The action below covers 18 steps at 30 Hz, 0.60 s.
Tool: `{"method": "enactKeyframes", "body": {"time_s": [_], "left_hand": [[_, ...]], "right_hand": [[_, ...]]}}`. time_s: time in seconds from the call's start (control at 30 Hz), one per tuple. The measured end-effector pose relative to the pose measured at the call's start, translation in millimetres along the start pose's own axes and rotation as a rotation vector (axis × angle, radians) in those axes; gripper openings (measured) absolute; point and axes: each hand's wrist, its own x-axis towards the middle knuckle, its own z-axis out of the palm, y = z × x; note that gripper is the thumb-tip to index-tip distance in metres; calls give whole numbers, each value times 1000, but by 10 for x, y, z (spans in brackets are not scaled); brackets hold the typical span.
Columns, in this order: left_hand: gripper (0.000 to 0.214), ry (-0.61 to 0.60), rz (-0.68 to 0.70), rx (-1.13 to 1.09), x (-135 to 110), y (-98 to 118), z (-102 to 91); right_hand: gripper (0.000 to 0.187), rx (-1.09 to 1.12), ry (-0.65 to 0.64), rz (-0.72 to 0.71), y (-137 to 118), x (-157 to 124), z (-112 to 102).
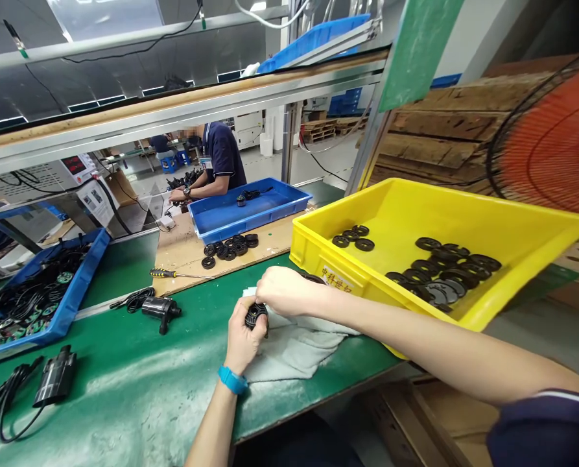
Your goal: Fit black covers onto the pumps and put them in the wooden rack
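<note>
My left hand [240,337], with a blue wristband, is closed around a round black ribbed part [255,314]. My right hand [289,290] sits just above it, fingers pinched together at the part's upper edge; whatever they grip is hidden. Beneath both hands a pale cloth [294,353] lies crumpled on the green bench. A small black pump-like unit [159,309] with a coiled cable rests to the left. Behind it, a yellow-and-black screwdriver [172,274] lies at the edge of a wooden board.
A yellow bin [338,272] with several black rings stands at right. Black rings [228,249] lie before a blue tray [250,224]. Another blue tray [82,285] of cabled parts and a second unit [56,376] are left. A co-worker [221,155] works beyond; a fan [552,136] stands right.
</note>
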Motion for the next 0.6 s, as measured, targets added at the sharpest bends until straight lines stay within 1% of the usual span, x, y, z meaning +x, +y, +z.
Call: {"method": "enactKeyframes", "body": {"time_s": [0.23, 0.4, 0.6], "left_hand": [[23, 47, -87, -8, 23, 18, 13], [21, 28, -95, -14, 48, 75, 39], [24, 25, -110, -35, 89, 107, 88]], "right_hand": [[18, 21, 45, -41, -24, 34, -50], [16, -2, 41, -68, -24, 21, -66], [17, -18, 28, -44, -15, -8, -72]]}}
